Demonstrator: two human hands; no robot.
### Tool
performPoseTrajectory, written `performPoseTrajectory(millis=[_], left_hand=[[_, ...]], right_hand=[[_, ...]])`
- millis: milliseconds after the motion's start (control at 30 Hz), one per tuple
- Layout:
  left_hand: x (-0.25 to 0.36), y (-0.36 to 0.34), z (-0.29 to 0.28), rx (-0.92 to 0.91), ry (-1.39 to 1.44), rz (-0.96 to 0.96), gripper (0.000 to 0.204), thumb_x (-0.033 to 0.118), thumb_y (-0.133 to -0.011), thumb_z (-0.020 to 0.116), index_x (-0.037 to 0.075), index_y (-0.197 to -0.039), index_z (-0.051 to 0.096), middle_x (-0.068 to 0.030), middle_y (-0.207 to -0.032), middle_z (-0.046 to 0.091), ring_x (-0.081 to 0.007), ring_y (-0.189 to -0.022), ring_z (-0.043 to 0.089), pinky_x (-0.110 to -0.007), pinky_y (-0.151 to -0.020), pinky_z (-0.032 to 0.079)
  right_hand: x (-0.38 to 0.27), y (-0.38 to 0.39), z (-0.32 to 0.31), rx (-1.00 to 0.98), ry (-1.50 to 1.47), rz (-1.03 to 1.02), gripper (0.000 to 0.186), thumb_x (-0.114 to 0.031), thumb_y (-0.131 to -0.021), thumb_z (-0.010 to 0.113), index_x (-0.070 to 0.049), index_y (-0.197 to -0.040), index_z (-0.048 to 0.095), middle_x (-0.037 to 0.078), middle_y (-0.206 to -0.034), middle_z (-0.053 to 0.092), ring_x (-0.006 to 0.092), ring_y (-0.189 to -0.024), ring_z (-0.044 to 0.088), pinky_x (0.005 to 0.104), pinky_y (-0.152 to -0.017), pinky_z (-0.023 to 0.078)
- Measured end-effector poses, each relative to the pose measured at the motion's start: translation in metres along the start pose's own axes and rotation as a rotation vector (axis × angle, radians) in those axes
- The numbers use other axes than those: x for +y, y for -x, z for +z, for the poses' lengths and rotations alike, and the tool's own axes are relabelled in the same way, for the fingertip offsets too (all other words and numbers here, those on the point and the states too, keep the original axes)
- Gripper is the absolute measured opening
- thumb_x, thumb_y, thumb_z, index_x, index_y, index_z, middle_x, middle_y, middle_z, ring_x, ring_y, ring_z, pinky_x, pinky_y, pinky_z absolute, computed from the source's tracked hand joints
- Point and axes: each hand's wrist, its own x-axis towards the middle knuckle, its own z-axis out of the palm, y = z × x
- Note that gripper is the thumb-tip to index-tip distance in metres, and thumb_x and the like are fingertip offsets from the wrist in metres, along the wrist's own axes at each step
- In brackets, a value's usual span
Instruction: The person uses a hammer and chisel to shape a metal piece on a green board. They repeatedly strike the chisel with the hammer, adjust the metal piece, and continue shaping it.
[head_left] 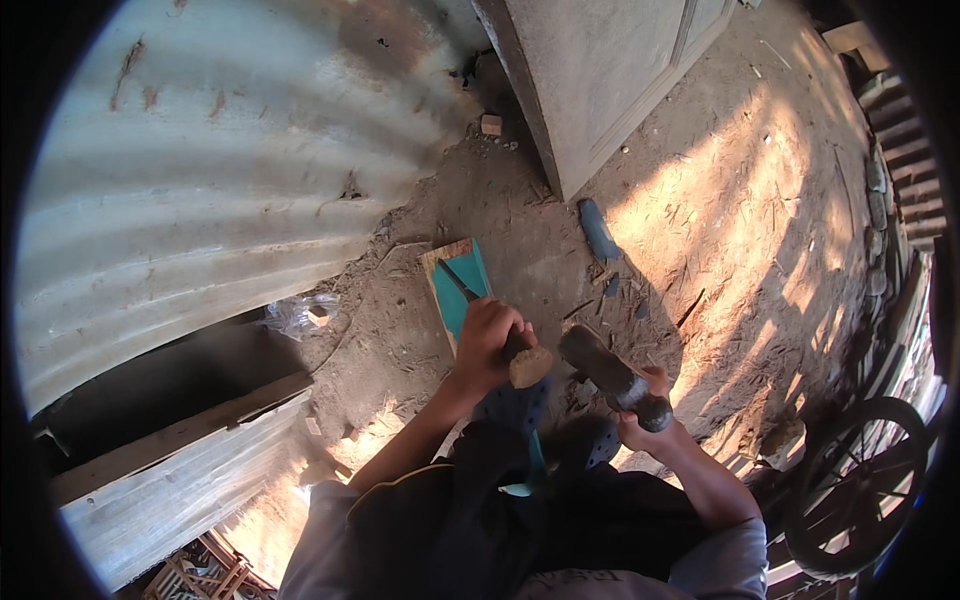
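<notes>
My left hand (488, 342) grips a chisel (530, 366) with a pale, worn wooden handle end. Its dark blade angles up onto the far end of a teal-faced board (466, 310) with bare wood along its edges. The board lies on the dirt by my feet, partly hidden by that hand. My right hand (648, 400) holds a dark, cylindrical striking tool (595, 362), like a mallet, to the right of the chisel's handle, apart from it. Dark perforated clogs (598, 440) show below both hands.
A corrugated metal sheet (200, 170) borders the left, above a wooden plank ledge (180, 455). A grey door panel (610, 70) stands ahead. Dark scraps (597, 230) lie on the sunlit dirt ground (740, 220). A spoked wheel (852, 425) and piled planks line the right.
</notes>
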Motion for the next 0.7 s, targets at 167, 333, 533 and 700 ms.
performPoseTrajectory(millis=[167, 333, 533, 700], left_hand=[[-0.013, 0.026, 0.012, 0.007, -0.006, 0.127, 0.021, 0.004, -0.066, 0.070, 0.007, -0.077, 0.052, -0.0081, -0.075, 0.053, -0.0291, -0.077, 0.053, -0.040, -0.076, 0.044], [-0.020, 0.038, 0.016, -0.048, -0.026, 0.155, 0.020, 0.009, -0.066, 0.068, 0.006, -0.079, 0.053, -0.0098, -0.079, 0.053, -0.0292, -0.083, 0.053, -0.040, -0.081, 0.043], [-0.009, 0.032, 0.027, -0.188, -0.369, 0.267, 0.013, 0.007, -0.069, 0.058, 0.003, -0.080, 0.052, -0.0130, -0.086, 0.049, -0.0290, -0.090, 0.050, -0.039, -0.084, 0.041], [-0.025, 0.004, 0.037, -0.505, -0.336, 0.227, 0.016, 0.005, -0.069, 0.057, 0.002, -0.084, 0.052, -0.0131, -0.087, 0.052, -0.0280, -0.090, 0.052, -0.037, -0.078, 0.042]], right_hand=[[0.010, 0.003, 0.002, -0.183, 0.068, -0.091, 0.029, -0.028, -0.081, 0.068, -0.001, -0.086, 0.057, 0.015, -0.062, 0.052, 0.0367, -0.060, 0.059, 0.0400, -0.053, 0.045], [-0.013, 0.000, 0.006, -0.344, -0.032, -0.169, 0.043, -0.038, -0.083, 0.067, 0.001, -0.101, 0.060, 0.016, -0.066, 0.057, 0.0360, -0.061, 0.061, 0.0419, -0.055, 0.047], [-0.037, -0.030, 0.001, 0.058, 0.047, -0.006, 0.041, -0.029, -0.079, 0.074, 0.000, -0.105, 0.061, 0.014, -0.070, 0.061, 0.0319, -0.063, 0.063, 0.0386, -0.060, 0.047], [-0.045, -0.042, 0.005, 0.518, -0.428, 0.164, 0.021, -0.014, -0.090, 0.065, -0.001, -0.106, 0.059, -0.002, -0.078, 0.054, 0.0043, -0.068, 0.047, 0.0206, -0.058, 0.038]])
